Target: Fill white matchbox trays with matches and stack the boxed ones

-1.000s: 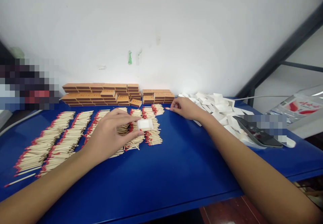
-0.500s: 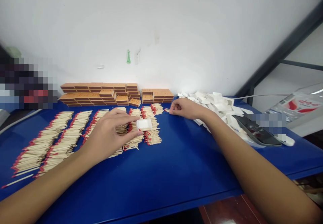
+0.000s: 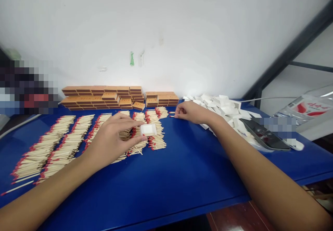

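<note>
My left hand (image 3: 111, 139) pinches a small white matchbox tray (image 3: 148, 129) between thumb and fingers, holding it over the piles of red-tipped matches (image 3: 153, 133) on the blue table (image 3: 166, 175). My right hand (image 3: 191, 112) reaches to the far middle of the table, fingers curled in a pinch on a loose match (image 3: 171, 115) that lies beside the farthest match pile. Rows of matches (image 3: 57, 144) spread out to the left.
Orange matchbox sleeves (image 3: 104, 97) are stacked along the wall. A heap of white trays (image 3: 223, 107) lies at the right, with a phone (image 3: 262, 135) beside it. A printed plastic bag (image 3: 307, 109) sits off the table's right end.
My right hand's fingers have closed tighter on the loose match at the far middle. My left hand with the white tray has stayed almost still.
</note>
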A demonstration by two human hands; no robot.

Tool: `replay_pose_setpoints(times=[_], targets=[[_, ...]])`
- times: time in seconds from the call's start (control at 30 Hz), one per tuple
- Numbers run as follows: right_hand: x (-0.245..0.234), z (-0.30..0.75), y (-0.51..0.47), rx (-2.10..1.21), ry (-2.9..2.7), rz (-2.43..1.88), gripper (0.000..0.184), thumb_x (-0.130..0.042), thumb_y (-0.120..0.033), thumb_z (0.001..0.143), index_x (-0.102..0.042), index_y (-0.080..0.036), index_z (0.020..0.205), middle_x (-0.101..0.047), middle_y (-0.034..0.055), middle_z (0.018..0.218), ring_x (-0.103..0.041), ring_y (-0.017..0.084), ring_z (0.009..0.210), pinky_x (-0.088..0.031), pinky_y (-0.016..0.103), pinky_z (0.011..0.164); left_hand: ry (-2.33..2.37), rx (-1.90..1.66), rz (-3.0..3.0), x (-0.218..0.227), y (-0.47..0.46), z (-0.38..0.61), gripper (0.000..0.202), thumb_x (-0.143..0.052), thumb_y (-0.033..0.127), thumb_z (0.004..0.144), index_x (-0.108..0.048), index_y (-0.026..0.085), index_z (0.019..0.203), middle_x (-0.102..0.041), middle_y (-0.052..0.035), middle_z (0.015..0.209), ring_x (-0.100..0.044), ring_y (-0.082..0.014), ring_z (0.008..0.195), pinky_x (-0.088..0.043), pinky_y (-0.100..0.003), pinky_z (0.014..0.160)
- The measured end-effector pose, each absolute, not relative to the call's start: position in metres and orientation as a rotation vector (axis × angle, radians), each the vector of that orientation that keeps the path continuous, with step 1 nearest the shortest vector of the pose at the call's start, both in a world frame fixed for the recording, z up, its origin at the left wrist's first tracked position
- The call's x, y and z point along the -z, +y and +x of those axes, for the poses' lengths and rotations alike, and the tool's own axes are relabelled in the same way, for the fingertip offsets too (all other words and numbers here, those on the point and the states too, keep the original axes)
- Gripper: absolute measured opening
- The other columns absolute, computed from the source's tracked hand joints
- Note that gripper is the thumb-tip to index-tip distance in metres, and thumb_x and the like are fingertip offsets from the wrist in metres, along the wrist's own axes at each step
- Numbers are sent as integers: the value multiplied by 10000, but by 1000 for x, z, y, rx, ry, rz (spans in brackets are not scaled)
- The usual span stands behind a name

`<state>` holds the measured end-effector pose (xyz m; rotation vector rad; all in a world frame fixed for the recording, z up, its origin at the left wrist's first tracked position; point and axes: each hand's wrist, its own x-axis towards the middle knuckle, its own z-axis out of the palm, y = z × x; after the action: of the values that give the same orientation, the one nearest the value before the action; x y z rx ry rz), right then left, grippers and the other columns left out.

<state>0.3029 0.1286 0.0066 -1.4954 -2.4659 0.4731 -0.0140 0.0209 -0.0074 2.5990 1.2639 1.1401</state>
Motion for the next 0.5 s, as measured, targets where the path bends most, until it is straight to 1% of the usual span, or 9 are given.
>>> replay_pose_setpoints(times=[0.1,0.2,0.33,0.5], targets=[[-17,291,116,-473,-2441,-1386,113,-653,-289,888,-692,-189,852,-695,27,761,-573,157,660,-405,293,605,1268,-1152,2595,9,21,-14,363,-785,471,850,-773,252,1140,-746,-59,987,-636,-224,926,-543,-349,800],[-27,268,92,-539,-2387,-1190,137,-657,-322,917,-678,-196,870,-672,19,772,-563,149,690,-409,282,629,1287,-1156,2598,9,21,-14,368,-791,469,845,-771,254,1142,-752,-59,1010,-638,-230,943,-542,-359,819],[-28,235,60,-580,-2438,-940,126,-615,-283,963,-656,-208,870,-647,12,801,-549,136,716,-400,278,658,1283,-1143,2602,10,22,-14,368,-793,459,845,-767,269,1158,-758,-54,1010,-645,-232,944,-541,-360,818],[-24,226,50,-524,-2514,-908,77,-639,-255,940,-639,-209,878,-624,-3,768,-526,132,694,-369,278,641,1278,-1140,2582,10,22,-13,367,-794,456,844,-768,277,1164,-755,-53,1010,-645,-231,933,-542,-366,817]])
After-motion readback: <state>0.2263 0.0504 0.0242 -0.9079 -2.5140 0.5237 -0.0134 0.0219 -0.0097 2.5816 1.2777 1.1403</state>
